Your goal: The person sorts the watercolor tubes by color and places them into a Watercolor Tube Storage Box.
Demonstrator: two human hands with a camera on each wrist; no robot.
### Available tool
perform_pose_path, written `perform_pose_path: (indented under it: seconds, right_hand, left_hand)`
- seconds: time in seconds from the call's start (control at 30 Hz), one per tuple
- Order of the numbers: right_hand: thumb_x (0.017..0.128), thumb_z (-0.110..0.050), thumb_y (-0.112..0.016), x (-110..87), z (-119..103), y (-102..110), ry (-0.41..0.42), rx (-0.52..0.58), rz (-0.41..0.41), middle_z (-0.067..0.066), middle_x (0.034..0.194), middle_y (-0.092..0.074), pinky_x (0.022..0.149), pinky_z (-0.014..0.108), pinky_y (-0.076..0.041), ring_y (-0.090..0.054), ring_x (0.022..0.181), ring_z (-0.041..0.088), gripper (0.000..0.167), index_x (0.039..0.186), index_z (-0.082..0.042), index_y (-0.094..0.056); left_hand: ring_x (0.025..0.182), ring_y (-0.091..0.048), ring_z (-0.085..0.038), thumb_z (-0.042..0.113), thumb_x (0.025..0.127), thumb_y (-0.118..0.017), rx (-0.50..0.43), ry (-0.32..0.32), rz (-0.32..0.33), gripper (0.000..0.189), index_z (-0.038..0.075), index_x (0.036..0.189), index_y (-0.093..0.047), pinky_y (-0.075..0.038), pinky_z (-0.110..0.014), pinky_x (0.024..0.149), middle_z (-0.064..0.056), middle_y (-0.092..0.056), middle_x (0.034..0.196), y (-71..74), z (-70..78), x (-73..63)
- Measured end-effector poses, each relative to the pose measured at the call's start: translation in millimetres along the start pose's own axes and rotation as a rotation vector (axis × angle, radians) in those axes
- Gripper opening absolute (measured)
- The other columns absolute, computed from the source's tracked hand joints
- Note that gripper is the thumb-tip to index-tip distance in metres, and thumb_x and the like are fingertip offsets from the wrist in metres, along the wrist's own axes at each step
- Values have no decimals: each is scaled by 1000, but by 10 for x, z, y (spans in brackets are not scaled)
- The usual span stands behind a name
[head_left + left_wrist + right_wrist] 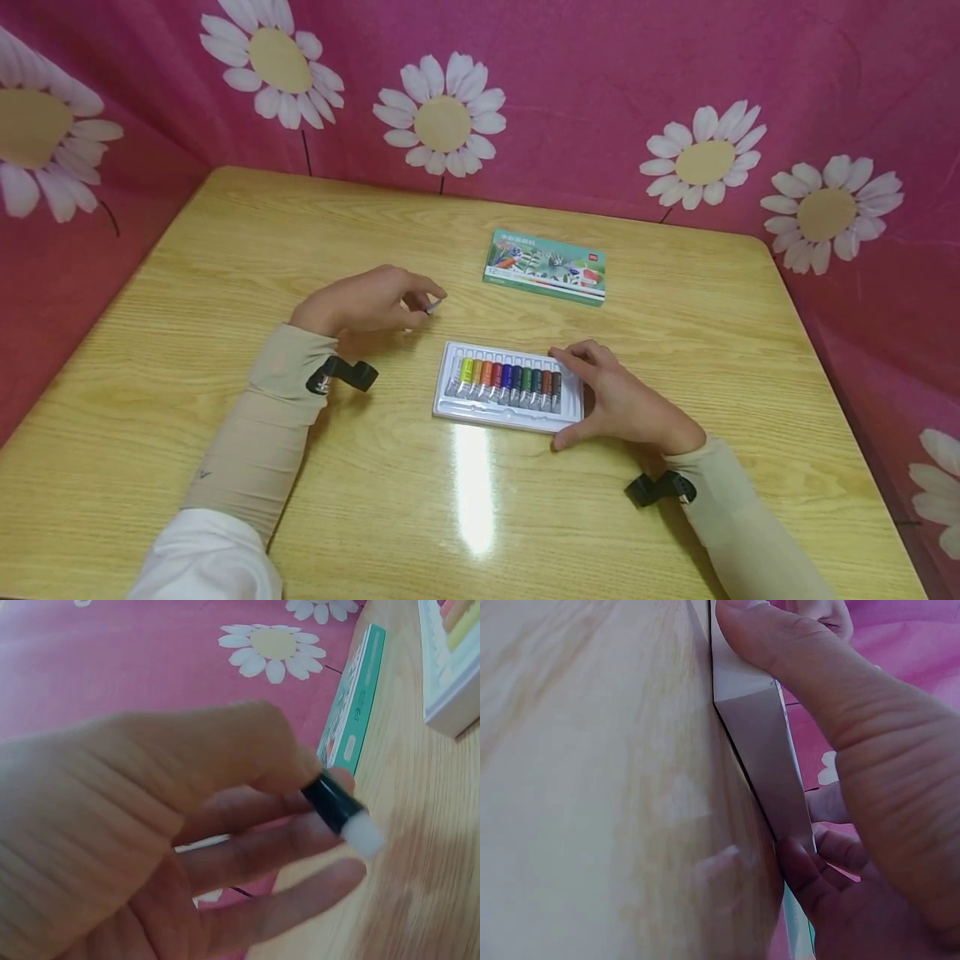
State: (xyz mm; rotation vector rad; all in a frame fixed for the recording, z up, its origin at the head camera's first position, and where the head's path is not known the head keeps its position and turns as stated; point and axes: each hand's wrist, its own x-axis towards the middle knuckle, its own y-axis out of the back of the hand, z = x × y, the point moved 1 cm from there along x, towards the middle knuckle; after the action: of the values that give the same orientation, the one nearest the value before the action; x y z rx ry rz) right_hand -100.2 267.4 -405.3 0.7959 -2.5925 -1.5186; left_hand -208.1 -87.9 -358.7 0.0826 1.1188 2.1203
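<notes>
My left hand (371, 300) is raised over the table, left of the green box, and pinches a small paint tube (334, 802) between thumb and forefinger. Black with a white cap end shows on the tube; the rest is hidden by the fingers. The other fingers of that hand are spread loosely. A white plastic tray (480, 414) lies on the table with a row of colored paint tubes (517, 385) inside. My right hand (618, 400) grips the tray's right end, thumb on the near edge and fingers at the far edge.
A flat green paint box (546, 267) with a printed plant picture lies behind the tray. The wooden table (375, 500) backs onto a pink cloth (570, 100) with white daisies. Light glares off the wood in front of the tray.
</notes>
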Motion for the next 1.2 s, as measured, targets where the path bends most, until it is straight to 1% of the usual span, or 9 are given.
perform_pose_path:
  seconds: [0.1, 0.2, 0.33, 0.53, 0.77, 0.9, 1.0, 1.1, 1.2]
  right_hand:
    - [59, -70, -90, 3, -1, 3, 0, -3, -3, 6, 151, -39, 118, 52, -44, -42, 135, 27, 125, 161, -18, -37]
    - [60, -70, -89, 7, 5, -5, 6, -10, -2, 6, 151, -39, 118, 52, -45, -42, 135, 27, 125, 161, -18, -37]
    - [60, -70, -89, 10, 16, -18, 16, -14, 5, 8, 151, -40, 117, 53, -45, -43, 134, 28, 125, 161, -17, -37]
    - [60, -71, -89, 9, 14, -14, 4, -14, 0, 7, 151, -39, 118, 52, -45, -44, 134, 28, 125, 161, -18, -37]
    - [61, -70, -89, -4, 8, -5, 10, -17, 5, 7, 151, -40, 117, 53, -45, -44, 133, 28, 124, 161, -18, -37]
    - [62, -70, -88, -5, 17, -9, 18, -17, 4, 7, 151, -40, 117, 53, -45, -44, 133, 27, 123, 161, -17, -37]
    - [62, -71, -88, -2, 21, -8, 15, -15, 0, 7, 151, -40, 117, 52, -45, -43, 133, 27, 124, 161, -18, -37]
    - [62, -72, -87, 2, 23, -7, 8, -16, -3, 5, 152, -39, 118, 52, -45, -43, 134, 26, 123, 161, -19, -37]
    - [62, -72, -87, 5, 19, -6, 10, -17, -3, 5, 152, -39, 118, 52, -44, -43, 135, 26, 123, 161, -20, -37]
  left_hand:
    - [118, -67, -20, 15, 96, -72, -73, -7, 6, 44, 15, 139, -61, -56, -42, 106, -4, -72, 128, -9, 32, 12]
    - [118, -67, -21, 11, 96, -70, -109, -38, 15, 39, 11, 134, -61, -56, -42, 105, -5, -72, 125, -17, 56, 16]
    - [118, -68, -20, 12, 96, -70, -121, -73, 29, 36, 10, 131, -63, -56, -42, 106, -4, -73, 123, -34, 78, 29]
    - [116, -68, -19, 12, 96, -72, -147, -117, 19, 31, 14, 125, -59, -55, -42, 106, -3, -74, 121, -84, 124, 68]
    - [111, -62, -18, 18, 99, -67, -76, -141, 8, 26, 16, 124, -62, -54, -37, 100, 0, -70, 118, -195, 232, 120]
    - [106, -60, -17, 19, 101, -63, -21, -170, 13, 27, 17, 128, -59, -53, -33, 94, 0, -66, 112, -253, 338, 158]
    - [102, -59, -18, 15, 101, -62, 8, -203, 11, 30, 16, 130, -54, -52, -32, 89, -3, -63, 108, -285, 437, 195]
    - [101, -59, -17, 11, 101, -62, 43, -232, -7, 33, 15, 131, -51, -53, -30, 89, -5, -63, 108, -322, 534, 231]
    - [102, -59, -19, 5, 100, -59, 97, -281, -10, 33, 11, 132, -52, -55, -30, 93, -8, -63, 113, -370, 615, 263]
